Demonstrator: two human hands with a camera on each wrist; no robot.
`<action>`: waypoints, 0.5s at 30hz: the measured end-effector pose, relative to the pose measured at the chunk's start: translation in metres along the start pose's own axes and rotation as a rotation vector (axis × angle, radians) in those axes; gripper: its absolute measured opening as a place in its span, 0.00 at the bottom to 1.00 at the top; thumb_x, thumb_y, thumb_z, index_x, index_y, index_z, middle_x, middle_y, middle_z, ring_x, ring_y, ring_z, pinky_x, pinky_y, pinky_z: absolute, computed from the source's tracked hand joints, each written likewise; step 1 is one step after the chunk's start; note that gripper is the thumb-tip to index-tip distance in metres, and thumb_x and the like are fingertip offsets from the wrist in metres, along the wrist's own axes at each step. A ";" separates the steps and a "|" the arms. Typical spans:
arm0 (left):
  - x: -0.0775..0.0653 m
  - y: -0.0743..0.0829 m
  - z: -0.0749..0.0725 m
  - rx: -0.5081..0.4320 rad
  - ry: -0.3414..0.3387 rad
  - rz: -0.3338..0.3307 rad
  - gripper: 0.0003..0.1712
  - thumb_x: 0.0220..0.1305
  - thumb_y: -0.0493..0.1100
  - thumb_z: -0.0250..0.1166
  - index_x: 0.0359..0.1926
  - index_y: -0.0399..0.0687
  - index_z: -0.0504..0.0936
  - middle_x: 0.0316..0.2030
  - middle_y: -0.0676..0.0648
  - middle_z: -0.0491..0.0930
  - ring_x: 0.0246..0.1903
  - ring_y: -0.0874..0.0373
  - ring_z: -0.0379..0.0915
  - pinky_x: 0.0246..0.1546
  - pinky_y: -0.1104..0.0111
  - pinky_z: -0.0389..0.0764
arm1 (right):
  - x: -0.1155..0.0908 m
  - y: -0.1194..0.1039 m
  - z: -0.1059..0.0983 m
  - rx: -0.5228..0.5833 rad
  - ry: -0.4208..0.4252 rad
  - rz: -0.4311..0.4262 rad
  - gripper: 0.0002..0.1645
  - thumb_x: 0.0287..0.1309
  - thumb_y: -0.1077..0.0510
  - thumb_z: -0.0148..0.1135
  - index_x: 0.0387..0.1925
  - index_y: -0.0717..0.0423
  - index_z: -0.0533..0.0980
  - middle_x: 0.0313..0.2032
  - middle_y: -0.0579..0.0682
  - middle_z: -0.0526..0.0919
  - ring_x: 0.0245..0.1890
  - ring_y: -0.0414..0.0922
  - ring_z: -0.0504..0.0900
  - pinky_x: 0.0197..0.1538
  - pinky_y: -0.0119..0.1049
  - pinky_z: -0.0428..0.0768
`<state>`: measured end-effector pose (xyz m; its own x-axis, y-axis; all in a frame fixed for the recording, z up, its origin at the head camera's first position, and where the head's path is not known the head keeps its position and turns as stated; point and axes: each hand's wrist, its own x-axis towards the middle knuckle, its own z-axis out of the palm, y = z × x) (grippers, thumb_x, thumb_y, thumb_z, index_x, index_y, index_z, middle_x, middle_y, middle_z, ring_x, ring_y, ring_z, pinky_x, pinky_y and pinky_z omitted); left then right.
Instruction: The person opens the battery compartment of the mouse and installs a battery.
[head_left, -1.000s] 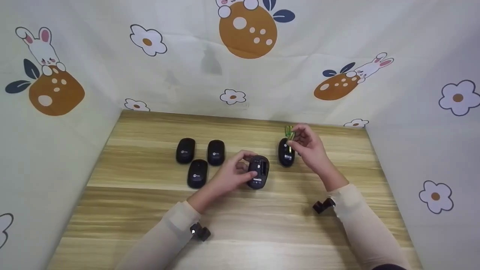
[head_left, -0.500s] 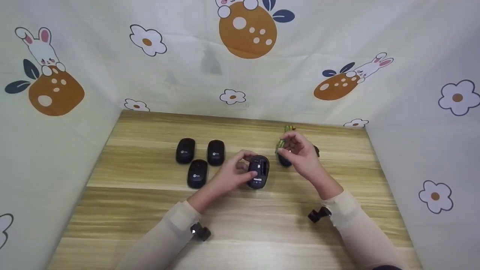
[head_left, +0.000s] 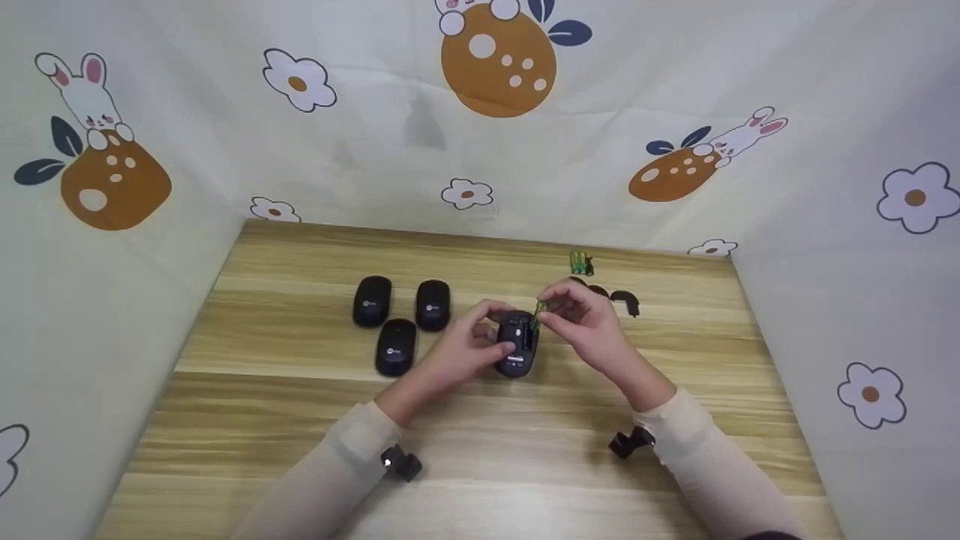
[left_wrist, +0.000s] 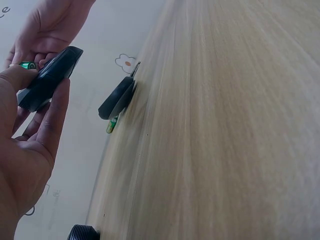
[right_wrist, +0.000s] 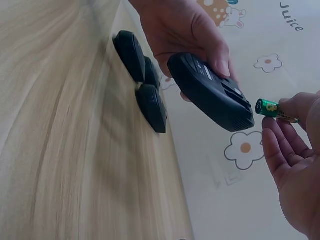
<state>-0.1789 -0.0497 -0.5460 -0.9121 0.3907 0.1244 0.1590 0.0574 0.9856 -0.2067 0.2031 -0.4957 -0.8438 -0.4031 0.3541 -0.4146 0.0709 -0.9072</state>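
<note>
Just brought a green battery (right_wrist: 270, 108) over from nearer the worktop's (head_left: 510, 465) back edge, pinched in the right hand (head_left: 591, 322). Now close beside the upside-down black mouse (head_left: 517, 361), gripped in the left hand (head_left: 471, 341) above the worktop's middle. So nearer the long slot (head_left: 527, 335), but seemingly not in yet.

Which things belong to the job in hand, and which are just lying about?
Job, apparently:
upturned mouse, in left hand
battery, in right hand
curved black piece, perhaps a cover

Seemingly lying about:
three mice at left
batteries at the back
</note>
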 end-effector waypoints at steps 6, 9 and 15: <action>0.000 0.000 0.001 -0.005 0.002 -0.010 0.31 0.70 0.37 0.77 0.71 0.50 0.79 0.61 0.43 0.79 0.46 0.49 0.87 0.49 0.58 0.92 | -0.002 0.000 0.002 -0.034 -0.013 0.001 0.10 0.68 0.70 0.74 0.49 0.63 0.85 0.42 0.56 0.85 0.35 0.47 0.82 0.37 0.31 0.83; 0.000 0.001 0.002 0.001 0.004 -0.012 0.32 0.69 0.37 0.77 0.71 0.50 0.79 0.62 0.44 0.79 0.46 0.50 0.87 0.50 0.59 0.92 | -0.002 0.000 0.003 -0.037 -0.020 -0.004 0.09 0.68 0.70 0.74 0.48 0.62 0.86 0.42 0.58 0.85 0.33 0.48 0.80 0.35 0.30 0.81; 0.001 0.003 0.003 0.000 0.006 0.000 0.31 0.69 0.35 0.77 0.71 0.49 0.79 0.62 0.42 0.79 0.45 0.50 0.86 0.48 0.60 0.92 | -0.002 0.002 0.004 -0.058 -0.032 -0.020 0.08 0.67 0.69 0.75 0.46 0.62 0.87 0.41 0.58 0.85 0.32 0.47 0.81 0.34 0.29 0.81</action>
<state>-0.1780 -0.0467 -0.5436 -0.9142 0.3854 0.1254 0.1594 0.0573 0.9856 -0.2044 0.2004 -0.4987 -0.8243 -0.4340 0.3637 -0.4509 0.1147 -0.8852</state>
